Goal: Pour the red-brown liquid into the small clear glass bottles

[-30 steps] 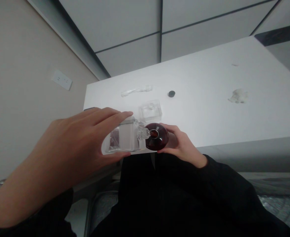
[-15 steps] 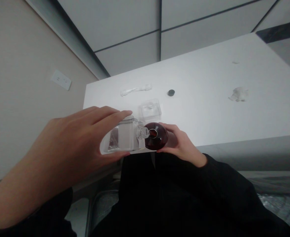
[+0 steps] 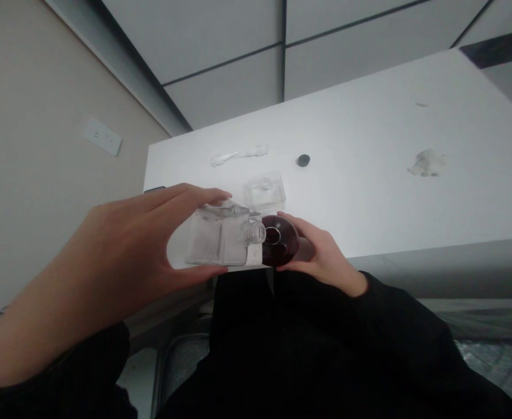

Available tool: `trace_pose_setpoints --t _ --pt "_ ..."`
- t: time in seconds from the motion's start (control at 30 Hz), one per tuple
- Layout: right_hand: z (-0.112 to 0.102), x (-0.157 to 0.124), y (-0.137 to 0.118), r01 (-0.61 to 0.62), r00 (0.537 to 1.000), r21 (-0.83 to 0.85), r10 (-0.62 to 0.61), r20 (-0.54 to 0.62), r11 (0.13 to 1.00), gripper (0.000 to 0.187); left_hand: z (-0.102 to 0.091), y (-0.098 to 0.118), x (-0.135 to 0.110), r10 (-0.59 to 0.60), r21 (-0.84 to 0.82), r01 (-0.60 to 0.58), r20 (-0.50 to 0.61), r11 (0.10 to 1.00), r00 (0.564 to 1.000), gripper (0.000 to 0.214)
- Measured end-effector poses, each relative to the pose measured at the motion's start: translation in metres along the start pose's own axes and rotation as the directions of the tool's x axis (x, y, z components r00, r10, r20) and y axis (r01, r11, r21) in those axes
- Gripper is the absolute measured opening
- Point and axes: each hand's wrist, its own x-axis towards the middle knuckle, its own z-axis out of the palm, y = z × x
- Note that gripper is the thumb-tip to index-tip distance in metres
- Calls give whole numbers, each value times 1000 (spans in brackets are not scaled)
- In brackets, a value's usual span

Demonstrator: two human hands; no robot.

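1 clear sq btl L hand spread; dark red btl R hand cupped

Glossy clear bottle and dark flask, probably both glass.

Square bottle: we see a clear square glass bottle, tilted on its side, and its threaded neck points to the right.

Round bottle: we see a round glass bottle with dark red liquid inside, and its mouth is turned up to us.

Between them: the neck is just beside this mouth.
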Motion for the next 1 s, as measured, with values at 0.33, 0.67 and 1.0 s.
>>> trace_pose_setpoints --t 0.33,0.67,1.0 --pt "-10 -4 -9 128 984 -30 -131 -117 991 79 59 -31 -25 -363 -513 249 -135 822 922 71" --pt "-30 -12 -17 149 977 -124 -165 -134 981 75 157 -72 -5 -536 -821 286 -30 495 844 66" --pt "-70 -8 -9 -9 956 -306 -82 -283 952 80 149 -65 8 -318 -439 166 -299 883 900 111"
